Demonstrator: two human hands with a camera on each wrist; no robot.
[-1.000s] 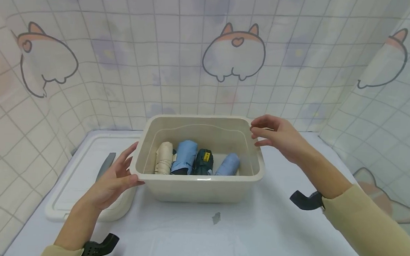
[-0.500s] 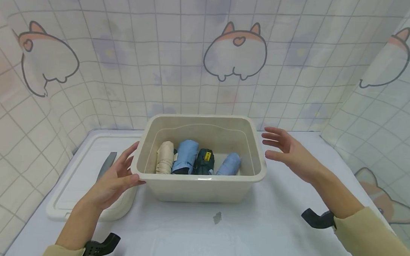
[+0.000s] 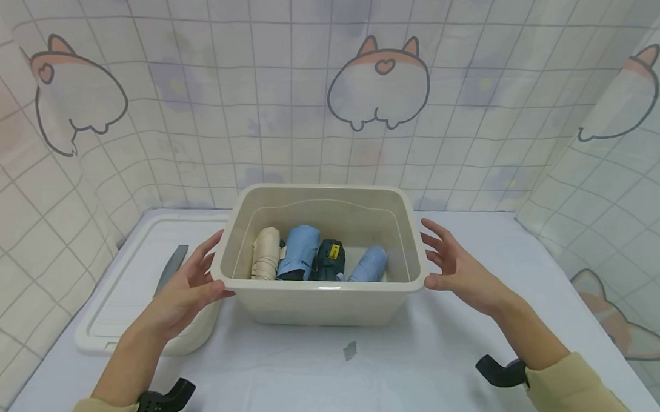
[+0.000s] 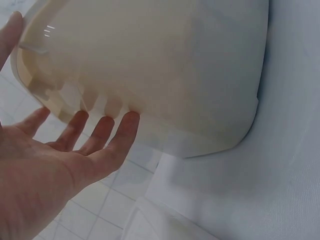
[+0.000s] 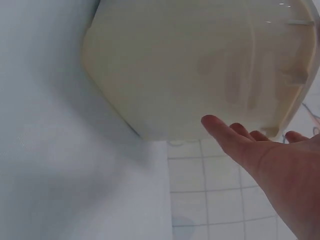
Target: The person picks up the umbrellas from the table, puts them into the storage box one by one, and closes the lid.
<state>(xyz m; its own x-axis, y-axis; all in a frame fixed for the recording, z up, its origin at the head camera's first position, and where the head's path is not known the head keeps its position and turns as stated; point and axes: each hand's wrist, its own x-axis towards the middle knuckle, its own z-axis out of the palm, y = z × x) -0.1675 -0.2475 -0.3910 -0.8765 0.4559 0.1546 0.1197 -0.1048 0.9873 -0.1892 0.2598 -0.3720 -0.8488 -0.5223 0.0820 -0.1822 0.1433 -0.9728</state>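
A beige plastic bin (image 3: 322,286) stands in the middle of the white table. Inside lie several folded umbrellas: a beige one (image 3: 265,261), a blue one (image 3: 299,250), a dark green one (image 3: 329,259) and a light blue one (image 3: 369,263). My left hand (image 3: 187,289) is at the bin's front left corner, thumb on the rim; in the left wrist view its straight fingers (image 4: 107,132) touch the rim's underside (image 4: 165,65). My right hand (image 3: 453,268) is open with spread fingers beside the right rim, thumb at the front right corner. The right wrist view shows that hand (image 5: 270,165) beside the bin wall (image 5: 190,65).
The bin's white lid (image 3: 125,284) with a grey handle (image 3: 171,267) lies flat on the table at the left, partly under my left hand. A small grey mark (image 3: 348,350) sits on the cloth before the bin. Tiled curtains close the back and sides.
My right hand has dropped from above the bin's far right corner to the right rim near the front. The left hand and the bin have stayed put.
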